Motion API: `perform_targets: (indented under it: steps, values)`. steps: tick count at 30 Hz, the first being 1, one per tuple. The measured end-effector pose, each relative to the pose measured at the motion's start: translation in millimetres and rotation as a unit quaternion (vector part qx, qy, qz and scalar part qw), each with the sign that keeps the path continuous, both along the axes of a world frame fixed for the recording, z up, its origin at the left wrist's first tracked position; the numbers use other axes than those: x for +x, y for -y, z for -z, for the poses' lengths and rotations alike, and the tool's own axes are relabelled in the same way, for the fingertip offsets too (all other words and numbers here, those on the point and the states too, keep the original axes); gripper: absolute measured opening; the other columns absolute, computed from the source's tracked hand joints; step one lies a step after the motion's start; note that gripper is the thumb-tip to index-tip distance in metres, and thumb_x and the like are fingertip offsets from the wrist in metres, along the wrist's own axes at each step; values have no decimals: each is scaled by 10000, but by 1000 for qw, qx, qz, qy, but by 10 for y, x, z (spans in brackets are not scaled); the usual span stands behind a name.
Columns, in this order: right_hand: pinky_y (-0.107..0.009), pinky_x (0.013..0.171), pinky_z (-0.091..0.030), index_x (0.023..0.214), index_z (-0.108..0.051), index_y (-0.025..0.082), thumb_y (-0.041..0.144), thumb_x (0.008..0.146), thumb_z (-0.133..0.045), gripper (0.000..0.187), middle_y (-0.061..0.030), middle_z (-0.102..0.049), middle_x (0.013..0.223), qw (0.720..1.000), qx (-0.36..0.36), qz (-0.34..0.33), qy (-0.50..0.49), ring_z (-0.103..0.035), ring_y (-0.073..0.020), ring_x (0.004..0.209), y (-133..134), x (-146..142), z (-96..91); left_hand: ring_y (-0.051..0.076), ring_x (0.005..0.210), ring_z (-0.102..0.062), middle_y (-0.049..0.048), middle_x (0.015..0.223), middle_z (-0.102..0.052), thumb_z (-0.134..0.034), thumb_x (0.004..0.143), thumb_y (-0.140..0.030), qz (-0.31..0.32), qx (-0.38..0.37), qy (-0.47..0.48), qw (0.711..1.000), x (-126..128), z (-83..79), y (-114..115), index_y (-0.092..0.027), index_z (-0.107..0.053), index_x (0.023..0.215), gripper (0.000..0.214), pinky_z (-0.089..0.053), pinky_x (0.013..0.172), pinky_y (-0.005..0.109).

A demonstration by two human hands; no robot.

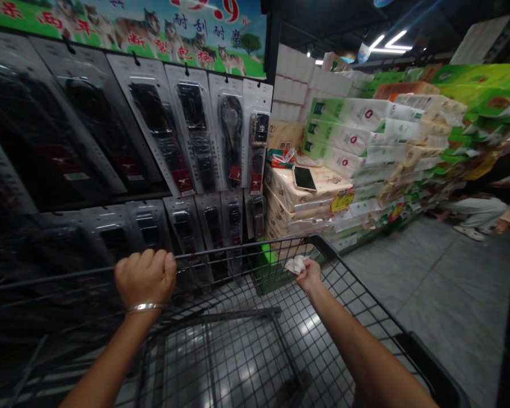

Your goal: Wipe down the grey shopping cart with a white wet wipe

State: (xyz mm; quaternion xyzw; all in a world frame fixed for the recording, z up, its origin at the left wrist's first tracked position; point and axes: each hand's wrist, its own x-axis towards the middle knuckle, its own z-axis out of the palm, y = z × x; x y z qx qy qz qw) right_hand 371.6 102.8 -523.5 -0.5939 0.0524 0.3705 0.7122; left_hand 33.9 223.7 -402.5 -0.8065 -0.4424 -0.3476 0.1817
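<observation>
A black wire shopping cart spreads out below me, its basket showing bare mesh. My left hand, with a silver bangle at the wrist, is wrapped round the cart's top rim on the left. Inside the basket near the far corner, my right hand pinches a crumpled white tissue. The tissue is against or very close to the wire wall; I cannot tell if it touches.
Packaged belts hang in rows on the left rack under a printed banner. Stacked tissue packs stand ahead, with a phone lying on a lower stack. At right, a person's leg shows over the grey floor.
</observation>
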Motion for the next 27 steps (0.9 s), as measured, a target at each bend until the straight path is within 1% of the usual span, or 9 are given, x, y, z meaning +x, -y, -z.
perform_targets:
  steps: [3, 7, 10, 14, 18, 23, 27]
  values:
    - [-224, 443, -440, 591, -388, 205, 65, 538, -452, 163, 42, -467, 481, 998, -55, 24, -10, -493, -106, 435, 70, -43, 64, 202, 584, -344, 7, 548, -335, -408, 824, -262, 9, -3, 12, 1000, -7, 15, -11, -238, -366, 533, 295, -192, 586, 341]
    - [-206, 358, -344, 589, -400, 210, 66, 596, -485, 167, 51, -430, 427, 987, -155, 45, -22, -448, -114, 366, 160, -133, 245, 210, 592, -366, 11, 549, -354, -390, 841, -270, -1, 14, -10, 1000, -17, 41, -24, -242, -372, 545, 298, -203, 593, 348]
    - [-196, 364, -350, 600, -407, 207, 60, 624, -523, 189, 44, -467, 462, 983, -176, 35, -29, -466, -109, 381, 161, -223, 381, 208, 597, -373, 13, 550, -367, -371, 855, -278, -15, 26, -27, 999, -22, 51, -31, -241, -372, 547, 310, -212, 596, 347]
    - [-183, 425, -425, 615, -411, 206, 21, 622, -543, 227, 45, -503, 527, 989, -142, 20, -39, -516, -97, 454, 48, -367, 485, 200, 598, -365, 14, 554, -375, -363, 862, -285, -18, 27, -26, 999, -26, 65, -40, -237, -380, 548, 317, -215, 596, 340]
    - [-182, 432, -449, 628, -420, 216, 27, 619, -506, 208, 49, -515, 528, 995, -88, 18, -42, -532, -104, 492, -103, -452, 498, 201, 605, -360, 17, 556, -385, -351, 870, -287, -24, 47, -39, 998, -27, 76, -43, -236, -395, 554, 323, -219, 598, 341]
    - [-174, 386, -389, 577, -372, 214, 57, 584, -464, 182, 52, -491, 504, 1000, -18, 3, -13, -490, -92, 436, -203, -408, 429, 206, 616, -364, 24, 556, -414, -339, 877, -277, -39, 71, -63, 995, -29, 82, -52, -231, -442, 562, 335, -238, 608, 342]
    - [-178, 342, -330, 556, -356, 220, 88, 534, -433, 154, 41, -474, 474, 997, 54, -29, 55, -472, -110, 415, -219, -349, 347, 212, 626, -370, 28, 564, -432, -336, 882, -278, -48, 80, -74, 993, -33, 88, -57, -229, -469, 580, 334, -251, 613, 345]
